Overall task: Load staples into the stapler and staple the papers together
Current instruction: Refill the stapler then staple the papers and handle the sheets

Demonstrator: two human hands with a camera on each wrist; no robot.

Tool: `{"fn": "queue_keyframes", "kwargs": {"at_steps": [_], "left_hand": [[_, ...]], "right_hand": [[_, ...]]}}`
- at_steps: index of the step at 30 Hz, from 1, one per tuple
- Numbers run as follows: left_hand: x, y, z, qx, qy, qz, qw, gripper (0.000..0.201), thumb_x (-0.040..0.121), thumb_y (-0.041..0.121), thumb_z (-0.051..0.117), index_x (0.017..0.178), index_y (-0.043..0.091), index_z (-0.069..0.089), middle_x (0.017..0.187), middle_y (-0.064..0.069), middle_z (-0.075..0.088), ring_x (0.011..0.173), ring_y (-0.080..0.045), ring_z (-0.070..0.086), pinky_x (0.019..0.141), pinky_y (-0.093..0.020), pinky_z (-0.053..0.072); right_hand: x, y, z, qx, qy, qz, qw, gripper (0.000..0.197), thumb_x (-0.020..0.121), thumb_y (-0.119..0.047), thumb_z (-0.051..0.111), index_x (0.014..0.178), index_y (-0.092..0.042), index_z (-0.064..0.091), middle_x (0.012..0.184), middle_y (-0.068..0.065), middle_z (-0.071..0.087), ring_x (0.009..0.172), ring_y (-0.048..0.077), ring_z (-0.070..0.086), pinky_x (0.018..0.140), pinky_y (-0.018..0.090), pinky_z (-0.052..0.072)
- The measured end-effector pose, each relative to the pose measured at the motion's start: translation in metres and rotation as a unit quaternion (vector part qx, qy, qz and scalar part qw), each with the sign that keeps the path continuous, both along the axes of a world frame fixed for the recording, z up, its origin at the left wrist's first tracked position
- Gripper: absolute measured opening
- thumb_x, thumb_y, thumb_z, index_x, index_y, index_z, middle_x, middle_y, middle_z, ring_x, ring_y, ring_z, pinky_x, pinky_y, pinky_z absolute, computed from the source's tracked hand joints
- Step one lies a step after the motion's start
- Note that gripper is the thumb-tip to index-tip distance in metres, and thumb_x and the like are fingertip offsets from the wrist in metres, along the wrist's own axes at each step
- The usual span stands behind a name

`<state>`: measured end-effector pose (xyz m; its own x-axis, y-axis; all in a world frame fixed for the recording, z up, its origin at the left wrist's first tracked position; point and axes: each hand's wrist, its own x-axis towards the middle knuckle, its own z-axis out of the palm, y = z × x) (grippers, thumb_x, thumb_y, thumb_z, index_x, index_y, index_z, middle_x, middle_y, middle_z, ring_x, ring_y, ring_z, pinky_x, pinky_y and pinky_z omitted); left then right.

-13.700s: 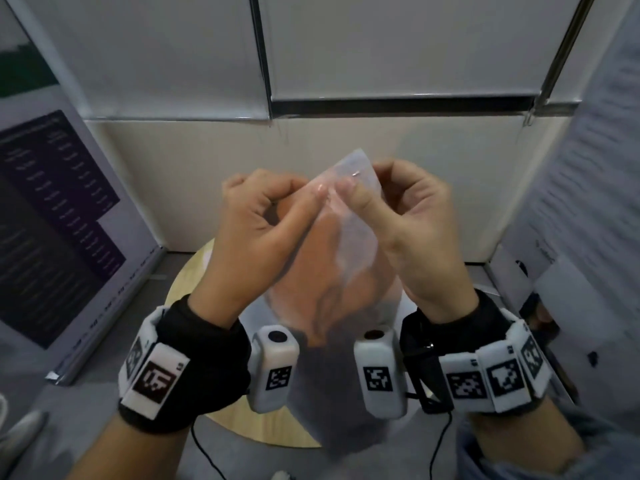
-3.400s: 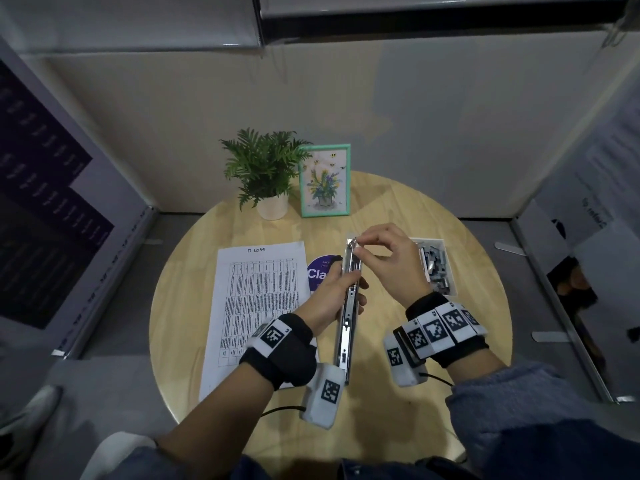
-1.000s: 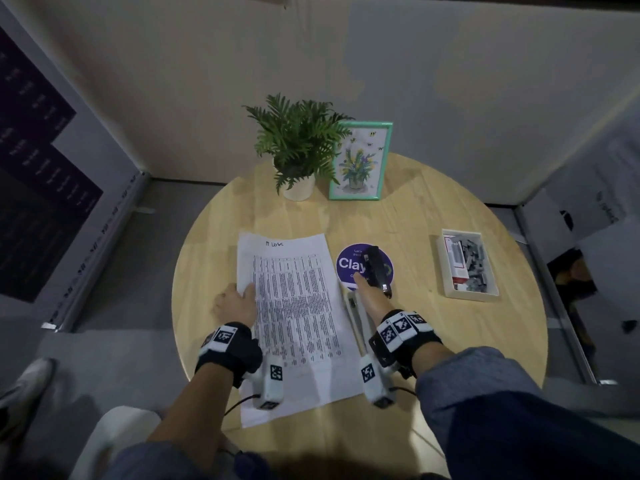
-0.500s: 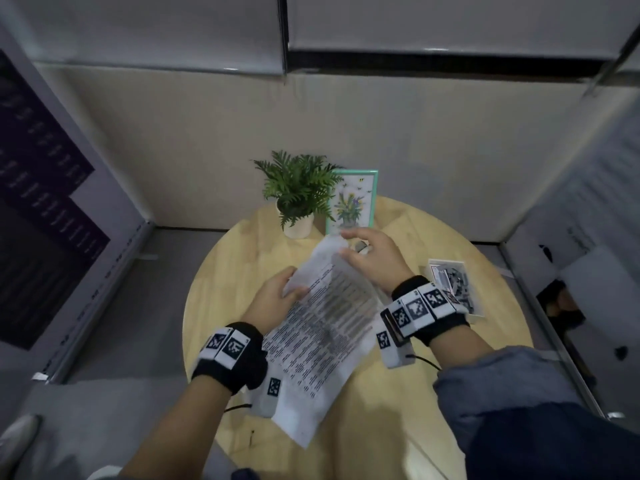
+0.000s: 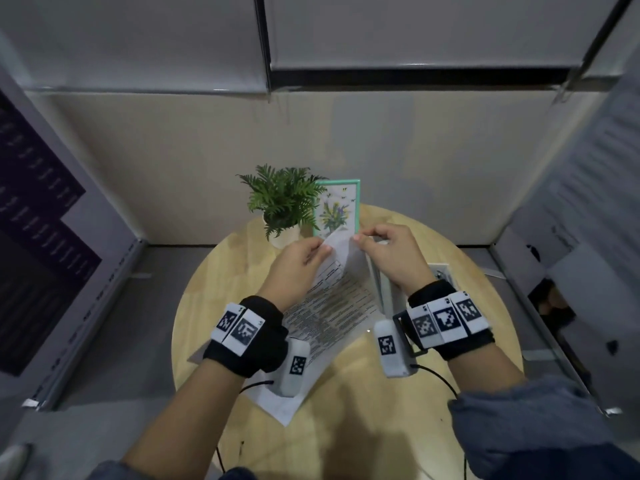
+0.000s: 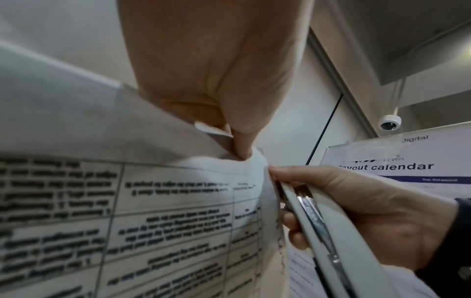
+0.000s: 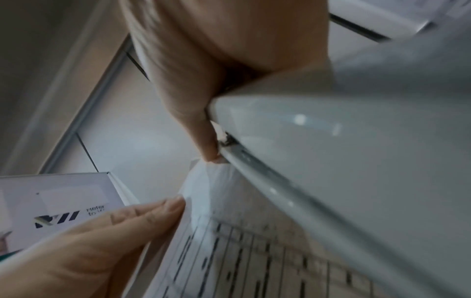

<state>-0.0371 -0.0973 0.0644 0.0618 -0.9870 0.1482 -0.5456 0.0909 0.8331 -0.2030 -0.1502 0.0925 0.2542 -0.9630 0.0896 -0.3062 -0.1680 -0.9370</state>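
Observation:
Both hands are raised over the round wooden table (image 5: pixel 214 306), and between them hang the printed papers (image 5: pixel 332 306), lifted by their top corner. My left hand (image 5: pixel 322 249) pinches that corner between thumb and fingers (image 6: pixel 242 149). Just to the right, my right hand (image 5: pixel 360 239) grips the long grey-white stapler (image 5: pixel 379 284), its front end right at the corner. In the left wrist view the stapler (image 6: pixel 321 225) lies against the papers' (image 6: pixel 153 201) right edge. Whether the corner sits inside its mouth I cannot tell. The right wrist view has the stapler (image 7: pixel 331 161) close above the papers (image 7: pixel 229 231).
A potted green plant (image 5: pixel 282 199) and a teal-framed flower picture (image 5: pixel 337 209) stand at the table's far side. A white box of staples (image 5: pixel 440 271) lies at the right, partly behind my right wrist. Poster boards close in on both sides.
The papers came off the table and now hang in the air. My left hand has slid up to the top corner, close to my right hand, which lifted the stapler off the table.

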Motion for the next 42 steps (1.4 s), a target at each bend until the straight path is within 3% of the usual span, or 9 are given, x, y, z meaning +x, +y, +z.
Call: {"fn": "queue_keyframes", "kwargs": {"at_steps": [6, 14, 19, 21, 23, 27, 31, 37, 42], "left_hand": [[-0.005, 0.005, 0.011, -0.003, -0.007, -0.047, 0.999, 0.037, 0.101, 0.019, 0.045, 0.066, 0.03, 0.046, 0.057, 0.011, 0.035, 0.047, 0.001, 0.037, 0.053, -0.022, 0.027], [0.0, 0.008, 0.011, -0.021, -0.013, -0.025, 0.999, 0.044, 0.094, 0.042, 0.04, 0.073, 0.004, 0.051, 0.063, 0.001, 0.037, 0.061, -0.016, 0.037, 0.062, -0.037, 0.032], [0.003, 0.012, 0.011, -0.024, -0.059, 0.002, 0.998, 0.038, 0.093, 0.046, 0.039, 0.065, 0.02, 0.044, 0.056, 0.007, 0.035, 0.059, -0.018, 0.037, 0.061, -0.035, 0.032], [0.005, 0.014, 0.012, -0.028, -0.071, 0.004, 0.997, 0.037, 0.094, 0.046, 0.04, 0.062, 0.027, 0.041, 0.055, 0.006, 0.035, 0.058, -0.018, 0.037, 0.061, -0.034, 0.032], [0.009, 0.016, 0.013, -0.028, -0.083, -0.002, 0.996, 0.04, 0.098, 0.041, 0.042, 0.06, 0.03, 0.037, 0.055, 0.006, 0.035, 0.057, -0.017, 0.036, 0.06, -0.035, 0.031], [0.019, 0.022, 0.017, -0.026, -0.103, -0.002, 0.994, 0.042, 0.101, 0.032, 0.044, 0.061, 0.03, 0.033, 0.057, 0.007, 0.032, 0.056, -0.013, 0.034, 0.059, -0.032, 0.027], [0.033, 0.028, 0.019, -0.004, -0.109, -0.034, 0.993, 0.041, 0.1, 0.031, 0.047, 0.06, 0.031, 0.04, 0.056, 0.007, 0.034, 0.053, -0.007, 0.034, 0.057, -0.029, 0.026], [0.031, 0.029, 0.019, 0.054, -0.186, -0.121, 0.974, 0.039, 0.098, 0.035, 0.05, 0.062, 0.022, 0.045, 0.056, 0.005, 0.034, 0.052, -0.011, 0.033, 0.059, -0.031, 0.029], [0.016, 0.03, 0.024, 0.079, -0.249, -0.151, 0.953, 0.033, 0.097, 0.038, 0.052, 0.071, 0.019, 0.059, 0.051, 0.007, 0.042, 0.05, -0.004, 0.04, 0.059, -0.031, 0.033]], "right_hand": [[-0.011, -0.001, 0.004, -0.012, 0.024, 0.019, 0.999, 0.009, 0.082, -0.018, 0.068, 0.074, -0.02, 0.065, 0.074, -0.013, 0.06, 0.075, 0.003, 0.054, 0.07, 0.022, 0.041], [-0.008, 0.005, 0.004, -0.002, 0.016, 0.033, 0.999, 0.013, 0.085, -0.014, 0.064, 0.073, -0.018, 0.065, 0.076, -0.008, 0.062, 0.08, 0.01, 0.057, 0.081, 0.027, 0.044], [-0.003, 0.008, 0.007, -0.003, -0.007, 0.036, 0.999, 0.015, 0.085, -0.013, 0.064, 0.071, -0.019, 0.064, 0.078, -0.009, 0.062, 0.08, 0.007, 0.057, 0.083, 0.027, 0.043], [-0.003, 0.008, 0.006, 0.006, -0.004, 0.028, 1.0, 0.008, 0.083, -0.025, 0.067, 0.078, -0.019, 0.064, 0.087, -0.008, 0.065, 0.087, 0.008, 0.059, 0.086, 0.028, 0.044], [-0.003, 0.008, 0.003, 0.043, -0.009, 0.011, 0.999, 0.033, 0.076, -0.047, 0.069, 0.088, -0.017, 0.061, 0.1, 0.0, 0.068, 0.093, 0.015, 0.062, 0.086, 0.034, 0.048], [-0.008, 0.009, 0.005, 0.116, -0.065, -0.074, 0.988, 0.06, 0.081, -0.067, 0.045, 0.081, -0.009, 0.059, 0.078, 0.007, 0.069, 0.064, 0.015, 0.061, 0.067, 0.031, 0.046], [-0.013, 0.007, 0.002, 0.209, -0.112, -0.091, 0.967, 0.076, 0.087, -0.07, 0.013, 0.066, -0.014, 0.06, 0.068, 0.009, 0.065, 0.058, 0.023, 0.06, 0.064, 0.031, 0.048], [-0.009, 0.026, -0.005, 0.075, 0.081, 0.15, 0.983, 0.094, 0.083, -0.065, -0.001, 0.081, 0.005, 0.063, 0.071, 0.011, 0.061, 0.068, 0.019, 0.056, 0.068, 0.025, 0.044], [-0.005, 0.029, -0.009, -0.013, 0.219, 0.231, 0.948, 0.083, 0.084, -0.07, 0.008, 0.074, -0.004, 0.056, 0.069, 0.012, 0.058, 0.065, 0.025, 0.053, 0.065, 0.033, 0.041]]}}
